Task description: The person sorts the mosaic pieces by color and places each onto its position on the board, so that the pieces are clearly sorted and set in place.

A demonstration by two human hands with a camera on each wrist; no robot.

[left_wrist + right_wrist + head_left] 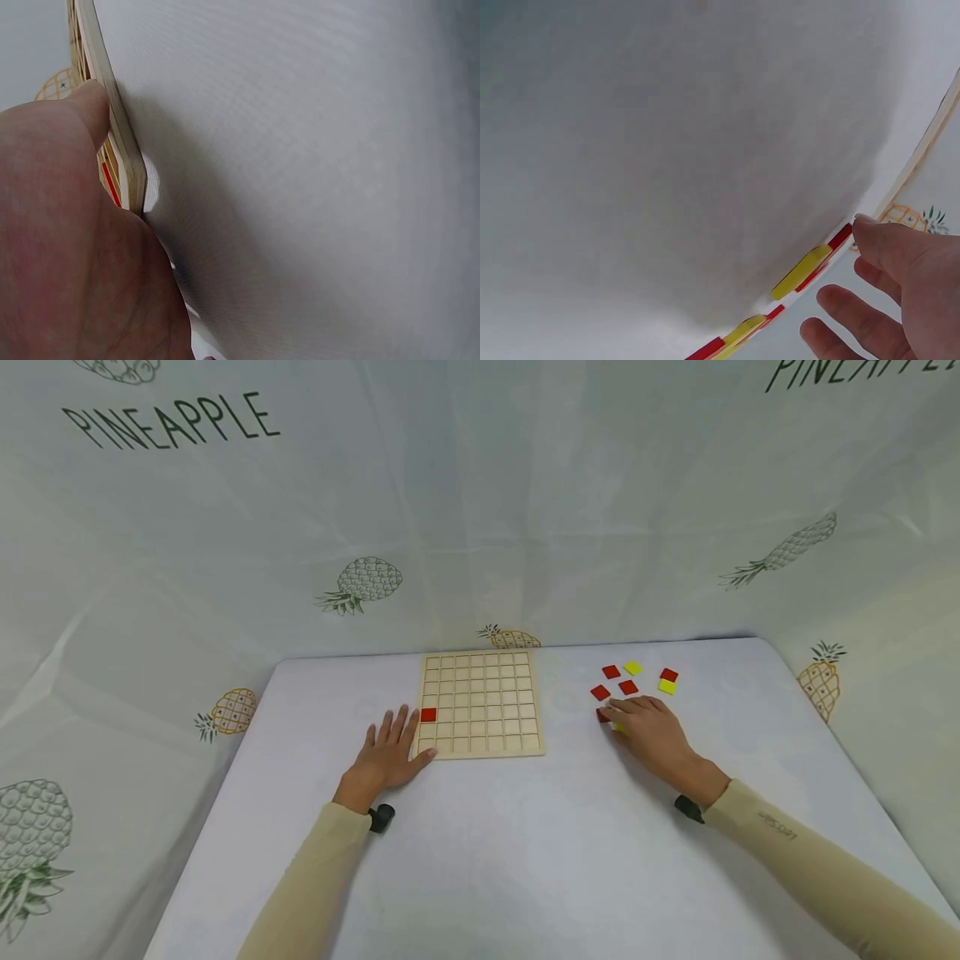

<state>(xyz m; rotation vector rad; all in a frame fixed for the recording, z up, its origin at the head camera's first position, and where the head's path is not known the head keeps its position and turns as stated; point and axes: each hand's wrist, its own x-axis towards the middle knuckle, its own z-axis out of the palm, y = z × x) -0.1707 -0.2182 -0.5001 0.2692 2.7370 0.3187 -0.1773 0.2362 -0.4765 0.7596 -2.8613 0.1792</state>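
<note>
My left hand [384,758] rests with spread fingers at the lower left corner of a square wooden grid board [480,710], its thumb [91,105] over the edge. One red square tile [428,715] sits in a cell of the left column. At the right, my right hand [651,733] reaches over loose tiles, its fingertips right at a red tile [602,715]. Thumb and fingers stand apart in the right wrist view, the thumb tip by the end of a red tile [841,236]. A yellow tile [802,271] lies beside it, mostly hidden under the hand in the head view.
Beyond the right hand lie several red tiles [628,687] and a yellow tile [633,667]. Farther right, another yellow tile [667,687] touches a red one [669,675]. The white table [480,843] ends at a pineapple-print cloth [480,510] behind.
</note>
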